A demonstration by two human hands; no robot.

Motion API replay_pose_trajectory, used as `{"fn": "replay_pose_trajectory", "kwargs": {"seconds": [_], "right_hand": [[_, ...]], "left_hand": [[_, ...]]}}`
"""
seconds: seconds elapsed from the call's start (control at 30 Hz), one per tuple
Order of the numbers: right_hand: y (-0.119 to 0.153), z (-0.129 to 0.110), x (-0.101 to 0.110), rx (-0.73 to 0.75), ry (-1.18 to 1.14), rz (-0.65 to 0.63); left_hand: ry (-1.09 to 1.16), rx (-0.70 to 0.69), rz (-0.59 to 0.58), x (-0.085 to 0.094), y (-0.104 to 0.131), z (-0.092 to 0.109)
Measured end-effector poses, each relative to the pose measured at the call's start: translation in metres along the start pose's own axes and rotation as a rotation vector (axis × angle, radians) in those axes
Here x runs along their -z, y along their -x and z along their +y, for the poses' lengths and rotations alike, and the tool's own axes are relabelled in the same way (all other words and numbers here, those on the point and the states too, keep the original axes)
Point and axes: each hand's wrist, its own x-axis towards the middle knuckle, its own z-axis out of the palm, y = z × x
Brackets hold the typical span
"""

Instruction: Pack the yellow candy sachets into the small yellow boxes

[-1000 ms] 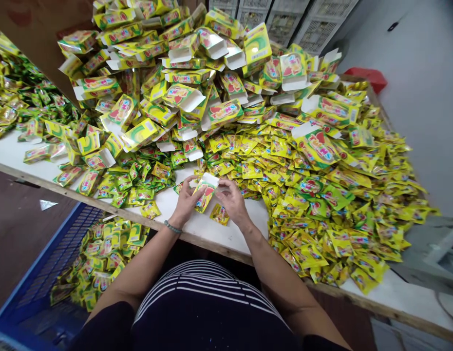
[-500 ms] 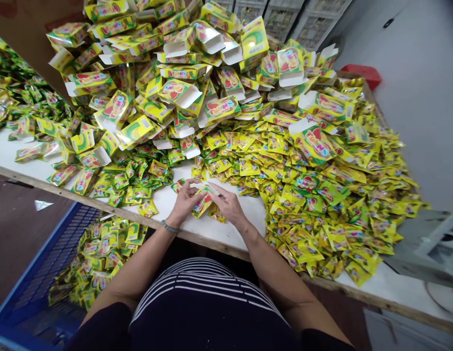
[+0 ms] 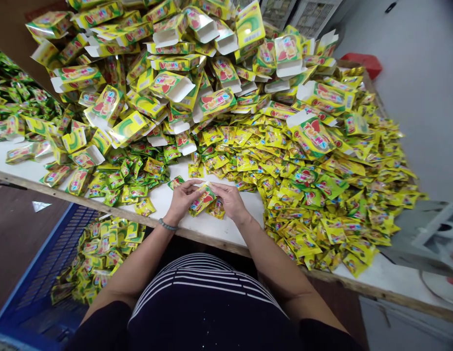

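Observation:
Between my two hands, above the white table (image 3: 219, 231), is a small yellow and green candy box (image 3: 202, 201) with a watermelon print. My left hand (image 3: 182, 199) grips its left side, thumb across the front. At the box's upper end, the fingers of my right hand (image 3: 227, 197) pinch the top edge; the flap there is mostly covered by them. Beside my right hand a yellow candy packet (image 3: 216, 208) lies on the table, partly behind the box. A green packet (image 3: 176, 182) rests just beyond my left hand.
A tall heap of open-ended boxes (image 3: 214, 103) rises at the back. Yellow packets (image 3: 314, 209) are piled on the right, green ones (image 3: 117, 180) on the left. Below the table's wooden edge, a blue crate (image 3: 32, 273) holds filled-looking boxes. A grey machine (image 3: 424, 239) stands far right.
My right hand's fingers have come down against the box's top end, where a pale flap showed before. The view has shifted slightly. Both hands stay on the box.

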Motion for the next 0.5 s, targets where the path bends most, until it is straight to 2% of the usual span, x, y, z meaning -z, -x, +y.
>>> {"fn": "replay_pose_trajectory", "kwargs": {"seconds": [0.23, 0.5], "right_hand": [[0.012, -0.002, -0.001, 0.289, 0.398, -0.106], [0.026, 0.011, -0.021, 0.396, 0.479, -0.184]], "left_hand": [[0.024, -0.015, 0.049, 0.002, 0.002, 0.005], [0.091, -0.01, 0.128, 0.0, -0.001, 0.005]]}}
